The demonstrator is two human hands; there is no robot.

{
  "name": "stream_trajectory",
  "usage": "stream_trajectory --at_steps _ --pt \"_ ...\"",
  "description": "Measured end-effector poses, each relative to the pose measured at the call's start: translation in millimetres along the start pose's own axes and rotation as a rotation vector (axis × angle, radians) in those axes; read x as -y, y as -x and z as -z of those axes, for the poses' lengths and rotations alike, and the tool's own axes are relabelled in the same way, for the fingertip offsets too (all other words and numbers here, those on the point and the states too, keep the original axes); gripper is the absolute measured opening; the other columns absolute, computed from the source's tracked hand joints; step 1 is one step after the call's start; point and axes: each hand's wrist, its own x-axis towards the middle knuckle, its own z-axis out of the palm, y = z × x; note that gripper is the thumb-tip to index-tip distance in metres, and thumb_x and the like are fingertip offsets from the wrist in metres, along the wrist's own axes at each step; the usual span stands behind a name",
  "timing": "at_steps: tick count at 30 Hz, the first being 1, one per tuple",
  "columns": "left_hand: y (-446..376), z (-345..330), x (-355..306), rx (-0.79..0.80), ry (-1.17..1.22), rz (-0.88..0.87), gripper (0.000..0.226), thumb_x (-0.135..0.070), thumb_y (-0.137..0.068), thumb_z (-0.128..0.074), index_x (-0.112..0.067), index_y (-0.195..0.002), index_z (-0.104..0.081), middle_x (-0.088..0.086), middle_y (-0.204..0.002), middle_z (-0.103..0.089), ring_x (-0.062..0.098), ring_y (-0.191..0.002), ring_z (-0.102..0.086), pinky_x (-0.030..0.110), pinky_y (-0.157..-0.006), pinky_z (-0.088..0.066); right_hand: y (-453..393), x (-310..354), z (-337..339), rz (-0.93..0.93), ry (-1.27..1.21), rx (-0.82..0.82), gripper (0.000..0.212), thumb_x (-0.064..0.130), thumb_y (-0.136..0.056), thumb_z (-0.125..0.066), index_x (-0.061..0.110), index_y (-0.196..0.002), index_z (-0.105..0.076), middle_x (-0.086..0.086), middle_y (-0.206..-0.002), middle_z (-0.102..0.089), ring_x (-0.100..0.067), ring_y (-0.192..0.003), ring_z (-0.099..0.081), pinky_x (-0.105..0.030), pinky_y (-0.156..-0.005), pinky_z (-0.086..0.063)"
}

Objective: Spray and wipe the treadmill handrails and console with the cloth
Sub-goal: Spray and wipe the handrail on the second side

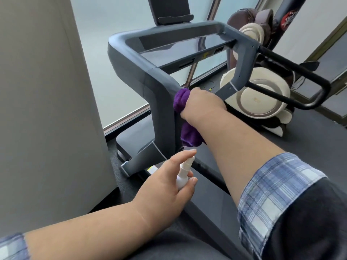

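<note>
Right hand: the right hand [201,103], at the frame's centre, has its fingers wrapped round the purple cloth [181,102], pressing it onto the treadmill's near upright [165,109].
Left hand: the left hand [167,182], lower centre, grips the white spray bottle [183,175], one finger on its nozzle.
Key relation: the upright runs top to bottom; unwiped handrail [131,51] and console [180,44] lie above the cloth.
Judgement: the cloth hand is nearer.

Treadmill [150,87], seemingly on dark floor [309,139]
</note>
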Motion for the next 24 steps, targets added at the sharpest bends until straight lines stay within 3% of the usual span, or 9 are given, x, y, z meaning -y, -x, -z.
stream_trajectory --at_steps 4,12,15,19,24 --pt "6 -18 -5 0.061 -0.033 -0.044 0.061 -0.035 -0.09 -0.062 -0.07 -0.13 -0.032 -0.023 -0.102 -0.058 0.006 -0.093 -0.061 0.019 -0.084 -0.046 16 -36 -1 0.013 -0.023 0.032 0.032 0.036 -0.079 -0.065 0.02 -0.1 -0.048 -0.001 -0.087 -0.051 -0.029 -0.082 -0.053 -0.034 -0.07 -0.043" --pt "4 -43 -25 0.188 -0.053 -0.045 0.053 -0.052 -0.084 -0.054 -0.071 -0.129 -0.033 -0.024 -0.104 -0.06 0.005 -0.085 -0.063 0.036 -0.079 -0.055 70 -116 -4 -0.052 -0.09 0.074 0.037 0.046 -0.071 -0.066 0.024 -0.097 -0.051 0.002 -0.083 -0.062 -0.029 -0.078 -0.061 -0.037 -0.07 -0.052" --pt "3 -61 -29 0.215 -0.057 -0.079 0.055 -0.055 -0.082 -0.054 -0.07 -0.13 -0.033 -0.025 -0.102 -0.062 0.004 -0.074 -0.063 0.031 -0.069 -0.052 87 -144 -3 -0.069 -0.125 0.101 0.037 0.048 -0.069 -0.067 0.027 -0.095 -0.052 0.004 -0.081 -0.062 -0.027 -0.076 -0.062 -0.037 -0.072 -0.054" --pt "5 -87 -37 0.251 -0.081 -0.078 0.054 -0.059 -0.079 -0.054 -0.07 -0.128 -0.034 -0.029 -0.103 -0.062 0.002 -0.077 -0.064 0.03 -0.066 -0.051 108 -178 -7 -0.07 -0.125 0.091 0.034 0.042 -0.069 -0.066 0.025 -0.094 -0.05 0.005 -0.077 -0.062 -0.025 -0.072 -0.062 -0.036 -0.066 -0.054" --pt "4 -119 -50 0.317 -0.117 -0.098 0.053 -0.055 -0.081 -0.057 -0.071 -0.125 -0.033 -0.026 -0.101 -0.062 0.003 -0.072 -0.063 0.027 -0.063 -0.048 141 -220 -14 -0.074 -0.124 0.026 0.031 0.035 -0.075 -0.063 0.025 -0.098 -0.045 0.006 -0.079 -0.055 -0.027 -0.073 -0.056 -0.034 -0.056 -0.042"
